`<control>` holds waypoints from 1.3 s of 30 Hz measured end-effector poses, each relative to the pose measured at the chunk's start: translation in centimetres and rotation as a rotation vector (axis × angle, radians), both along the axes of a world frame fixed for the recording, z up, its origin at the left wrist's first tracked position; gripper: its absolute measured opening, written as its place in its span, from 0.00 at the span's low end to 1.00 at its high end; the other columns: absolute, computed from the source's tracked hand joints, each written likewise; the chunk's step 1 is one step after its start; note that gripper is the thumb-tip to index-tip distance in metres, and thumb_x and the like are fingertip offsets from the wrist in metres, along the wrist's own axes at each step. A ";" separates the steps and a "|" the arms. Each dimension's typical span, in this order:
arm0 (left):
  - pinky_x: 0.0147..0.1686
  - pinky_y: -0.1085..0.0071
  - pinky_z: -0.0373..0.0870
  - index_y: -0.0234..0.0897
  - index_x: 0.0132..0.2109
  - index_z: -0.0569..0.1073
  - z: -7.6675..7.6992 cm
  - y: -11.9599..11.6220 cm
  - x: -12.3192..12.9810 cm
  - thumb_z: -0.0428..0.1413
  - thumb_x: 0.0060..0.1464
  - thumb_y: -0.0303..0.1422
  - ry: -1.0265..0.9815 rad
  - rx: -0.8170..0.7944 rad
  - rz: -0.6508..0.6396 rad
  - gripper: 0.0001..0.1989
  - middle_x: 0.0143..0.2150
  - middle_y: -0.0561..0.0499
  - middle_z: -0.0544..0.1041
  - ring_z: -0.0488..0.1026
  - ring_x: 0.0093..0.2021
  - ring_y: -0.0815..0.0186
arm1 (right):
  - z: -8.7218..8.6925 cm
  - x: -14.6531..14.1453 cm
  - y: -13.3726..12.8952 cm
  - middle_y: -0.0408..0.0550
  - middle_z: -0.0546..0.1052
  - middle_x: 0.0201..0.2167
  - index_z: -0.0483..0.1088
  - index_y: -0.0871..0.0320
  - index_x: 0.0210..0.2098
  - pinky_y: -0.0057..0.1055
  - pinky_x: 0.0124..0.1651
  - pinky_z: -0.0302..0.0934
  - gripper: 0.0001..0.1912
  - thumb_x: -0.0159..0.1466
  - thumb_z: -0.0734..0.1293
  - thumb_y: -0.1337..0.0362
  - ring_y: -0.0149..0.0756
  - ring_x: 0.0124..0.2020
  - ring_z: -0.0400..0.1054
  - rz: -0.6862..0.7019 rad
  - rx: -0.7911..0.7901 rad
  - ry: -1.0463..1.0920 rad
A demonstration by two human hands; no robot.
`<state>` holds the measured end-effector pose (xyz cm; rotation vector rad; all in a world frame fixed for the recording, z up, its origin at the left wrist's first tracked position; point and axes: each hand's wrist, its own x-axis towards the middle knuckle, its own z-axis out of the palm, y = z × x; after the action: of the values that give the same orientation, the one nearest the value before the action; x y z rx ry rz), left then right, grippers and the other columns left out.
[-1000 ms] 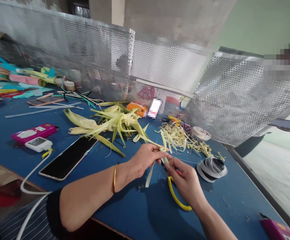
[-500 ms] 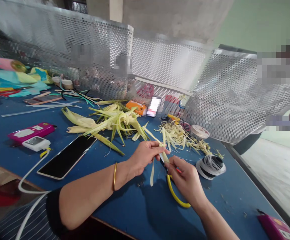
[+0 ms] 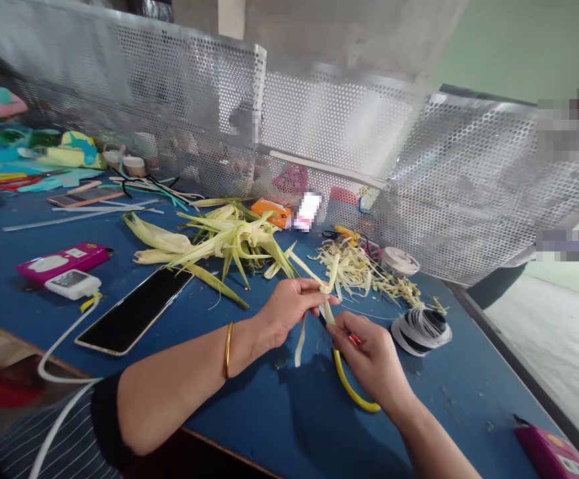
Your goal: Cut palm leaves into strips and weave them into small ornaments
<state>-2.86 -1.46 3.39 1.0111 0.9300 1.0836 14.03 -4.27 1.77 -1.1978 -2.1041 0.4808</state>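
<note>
Pale corn husk strips (image 3: 325,290) meet in a small knot that my left hand (image 3: 294,305) pinches between thumb and fingers. Their ends stick up and out, and one narrow end hangs below that hand. Closed on a lower strip of the same husk, my right hand (image 3: 369,349) is just to the right. A curved yellow handle (image 3: 351,392), seemingly of scissors, shows below my right hand. A bit of red and a dark blade-like part appear near the fingers; whether the hand grips this tool or it lies on the table, I cannot tell.
Behind my hands lie a heap of corn husks (image 3: 239,243) and a pile of shredded husk (image 3: 346,263). A thread spool (image 3: 421,330) stands right. A phone (image 3: 137,313) and a magenta device (image 3: 64,261) lie left. Perforated metal sheeting (image 3: 329,126) borders the blue table (image 3: 269,426).
The hanging strip end below my left hand has swung slightly left. Both hands stay nearly in place, still holding the husk. The pink and blue material at far left has shifted.
</note>
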 end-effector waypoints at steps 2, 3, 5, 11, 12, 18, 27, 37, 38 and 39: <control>0.20 0.74 0.47 0.31 0.34 0.79 -0.1 0.1 -0.2 0.63 0.45 0.33 0.000 -0.007 -0.012 0.09 0.36 0.46 0.79 0.60 0.24 0.75 | 0.3 0.1 0.0 0.41 0.67 0.19 0.62 0.56 0.22 0.28 0.32 0.53 0.18 0.67 0.61 0.57 0.32 0.26 0.60 0.009 -0.036 0.032; 0.21 0.74 0.47 0.31 0.34 0.79 -0.1 0.2 -0.3 0.63 0.45 0.34 0.001 -0.011 -0.028 0.10 0.34 0.47 0.79 0.60 0.25 0.75 | 0.4 0.2 0.0 0.42 0.68 0.20 0.64 0.57 0.23 0.28 0.32 0.53 0.18 0.66 0.62 0.56 0.32 0.26 0.61 0.000 -0.063 0.070; 0.21 0.74 0.46 0.32 0.34 0.80 -0.1 0.3 -0.4 0.64 0.44 0.35 0.000 -0.023 -0.073 0.11 0.31 0.48 0.77 0.60 0.25 0.75 | 0.6 0.4 0.3 0.43 0.69 0.22 0.69 0.57 0.27 0.29 0.32 0.54 0.17 0.66 0.63 0.52 0.33 0.27 0.62 -0.060 -0.116 0.209; 0.21 0.73 0.41 0.33 0.31 0.79 0.0 -0.3 -0.3 0.67 0.37 0.35 -0.003 -0.134 -0.280 0.12 0.30 0.50 0.75 0.59 0.24 0.75 | 0.4 0.9 1.7 0.41 0.66 0.20 0.74 0.59 0.31 0.29 0.29 0.56 0.20 0.56 0.72 0.47 0.30 0.23 0.59 -0.163 -0.517 0.817; 0.21 0.73 0.41 0.33 0.31 0.79 -0.1 -0.5 -0.2 0.66 0.38 0.36 -0.003 -0.137 -0.303 0.12 0.28 0.50 0.75 0.59 0.24 0.75 | 0.3 0.9 1.8 0.40 0.65 0.19 0.74 0.59 0.31 0.28 0.29 0.56 0.19 0.55 0.74 0.48 0.29 0.23 0.58 -0.125 -0.597 0.889; 0.20 0.72 0.43 0.32 0.30 0.78 -0.6 -0.8 0.3 0.63 0.43 0.44 0.105 -0.099 -0.308 0.16 0.24 0.51 0.73 0.56 0.21 0.75 | -0.4 0.3 1.5 0.40 0.68 0.19 0.73 0.59 0.26 0.27 0.28 0.53 0.16 0.53 0.76 0.54 0.27 0.22 0.57 -0.073 -0.602 0.958; 0.20 0.73 0.42 0.33 0.27 0.76 -0.6 -1.0 0.8 0.58 0.43 0.35 0.192 -0.088 -0.266 0.08 0.22 0.52 0.73 0.54 0.19 0.76 | -1.0 -0.5 1.5 0.40 0.67 0.15 0.71 0.60 0.21 0.27 0.25 0.50 0.18 0.48 0.78 0.54 0.26 0.19 0.56 -0.236 -0.460 0.979; 0.21 0.72 0.46 0.33 0.27 0.77 -0.4 -1.0 0.6 0.59 0.44 0.35 0.183 -0.072 -0.233 0.08 0.21 0.51 0.74 0.56 0.20 0.74 | -0.8 -0.4 1.6 0.39 0.68 0.18 0.73 0.59 0.24 0.27 0.25 0.52 0.16 0.47 0.78 0.56 0.27 0.21 0.57 -0.280 -0.344 1.069; 0.21 0.72 0.46 0.33 0.27 0.77 -0.5 -1.0 0.6 0.60 0.43 0.35 0.183 -0.080 -0.225 0.08 0.21 0.51 0.74 0.56 0.20 0.74 | -0.7 -0.4 1.6 0.39 0.67 0.18 0.73 0.59 0.24 0.27 0.26 0.52 0.16 0.47 0.78 0.56 0.27 0.21 0.57 -0.284 -0.341 1.067; 0.21 0.72 0.46 0.33 0.28 0.78 -0.5 -0.9 0.7 0.61 0.43 0.36 0.181 -0.087 -0.219 0.09 0.22 0.51 0.74 0.56 0.20 0.74 | -0.6 -0.3 1.6 0.39 0.67 0.18 0.73 0.59 0.25 0.28 0.26 0.52 0.16 0.47 0.78 0.55 0.28 0.21 0.57 -0.287 -0.343 1.063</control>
<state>-2.21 -2.39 2.85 1.1238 0.9779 0.7728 13.71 -2.64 1.12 -1.0396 -0.9539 1.0756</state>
